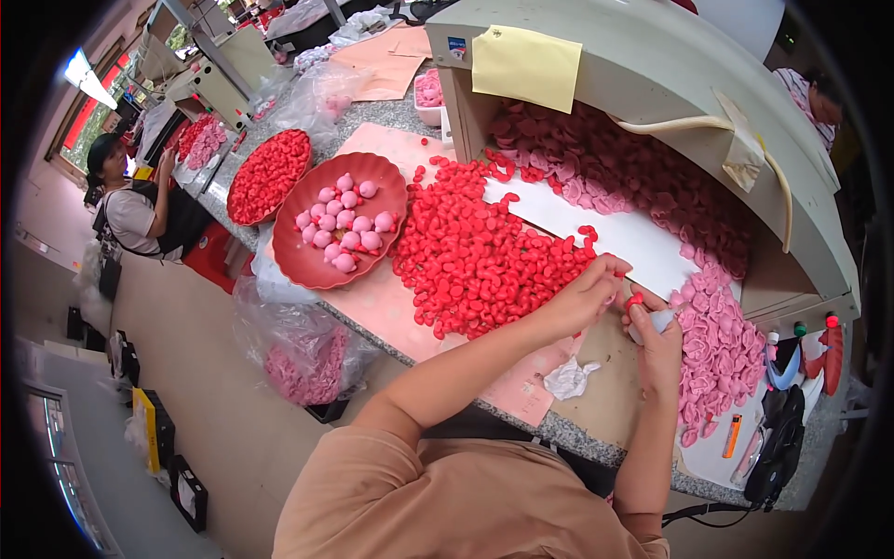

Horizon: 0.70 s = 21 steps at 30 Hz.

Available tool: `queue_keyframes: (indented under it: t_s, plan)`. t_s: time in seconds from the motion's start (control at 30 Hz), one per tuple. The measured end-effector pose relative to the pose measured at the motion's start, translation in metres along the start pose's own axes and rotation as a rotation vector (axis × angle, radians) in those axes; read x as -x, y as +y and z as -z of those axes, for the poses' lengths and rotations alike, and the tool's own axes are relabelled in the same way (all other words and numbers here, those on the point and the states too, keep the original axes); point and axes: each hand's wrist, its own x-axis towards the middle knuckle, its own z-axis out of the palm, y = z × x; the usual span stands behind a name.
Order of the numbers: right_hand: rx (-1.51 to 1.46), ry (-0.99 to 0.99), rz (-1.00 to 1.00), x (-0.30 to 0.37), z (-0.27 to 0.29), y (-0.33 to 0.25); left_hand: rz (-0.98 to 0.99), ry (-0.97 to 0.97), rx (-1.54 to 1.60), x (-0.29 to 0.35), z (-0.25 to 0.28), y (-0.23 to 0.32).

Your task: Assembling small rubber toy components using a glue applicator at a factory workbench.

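My left hand [589, 300] reaches over the right edge of a heap of small curved red pieces [475, 256]. Its fingertips are pinched together; whatever is between them is too small to make out. Close beside it, my right hand [659, 352] is closed round a small whitish rounded piece [662, 321]. A red bit [635, 300] shows at that hand's fingertips. Right of my right hand lies a heap of pink shell-shaped pieces [715, 349]. A crumpled white tissue [570, 379] is on the table below my hands.
A red fluted bowl [312, 270] holds pink balls with red bits. Behind it stands a basin of red pieces [270, 177]. A beige machine housing [670, 65] arches over more pink pieces. An orange lighter [732, 436] and black pouch [780, 447] lie right. A person [140, 200] sits far left.
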Motion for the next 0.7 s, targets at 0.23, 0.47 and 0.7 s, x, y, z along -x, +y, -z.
queue_keyframes:
  t_s: [0.23, 0.47, 0.7]
  plan:
    - [-0.236, 0.007, -0.028, 0.006, 0.002, -0.007, 0.063, -0.009, 0.019, -0.007, -0.005, 0.007]
    - [-0.27, -0.022, -0.043, 0.003, -0.011, -0.003, -0.016, 0.114, -0.066, -0.003, 0.0, 0.007]
    - [-0.255, 0.02, -0.029, 0.003, -0.007, 0.002, -0.005, 0.163, -0.163, -0.004, -0.009, 0.01]
